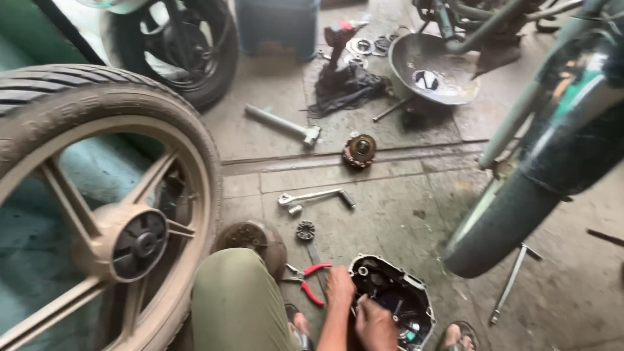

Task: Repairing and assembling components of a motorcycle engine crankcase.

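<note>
A black engine side cover (416, 300) lies open side up on the concrete floor between my feet. My left hand (339, 286) rests on its left rim, fingers curled over the edge. My right hand (376, 323) sits just below it, reaching into the cover with its fingers bent; what they hold is hidden. Red-handled pliers (309, 279) lie on the floor right beside my left hand. My knee in olive trousers (234, 302) is at the left.
A large dusty alloy wheel with tyre (97, 214) stands at the left, a motorbike's front wheel (504, 218) at the right. On the floor lie a bent socket wrench (316, 197), hammer (283, 123), round clutch part (359, 151), small gear (305, 231), T-wrench (510, 283), metal basin (432, 68) and dark rag (348, 88).
</note>
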